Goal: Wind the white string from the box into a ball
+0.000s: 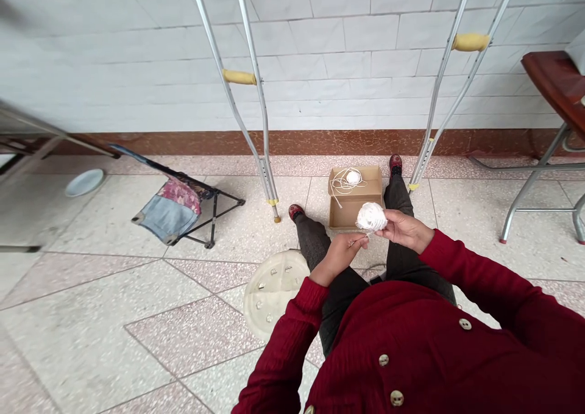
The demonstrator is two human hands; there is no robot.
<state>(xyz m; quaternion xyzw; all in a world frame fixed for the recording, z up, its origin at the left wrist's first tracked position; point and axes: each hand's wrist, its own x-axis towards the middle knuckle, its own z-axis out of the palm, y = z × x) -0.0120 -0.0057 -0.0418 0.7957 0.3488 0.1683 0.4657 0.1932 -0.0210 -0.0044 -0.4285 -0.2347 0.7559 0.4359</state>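
Your right hand (406, 231) is curled around a ball of white string (371, 216), fingers closed against its right side. Your left hand (338, 256) is just beside it, fingertips (353, 241) pinched on a thin white strand (361, 237) leading from the ball; the strand is too fine to confirm the grip fully. The ball has no long axis. It lies between your hands, nearer the right, above your knees.

Container: an open cardboard box (379, 185) on the tiled floor (137, 335), ahead of your hands, between your feet. Inside are a smaller ball of white string (352, 177) and loose loops of string (340, 185).

Also noted: aluminium crutches (237, 85) lean against the wall on either side of the box; a round perforated plastic lid (269, 292) lies left of your knees; a folding stool (171, 210) lies further left.
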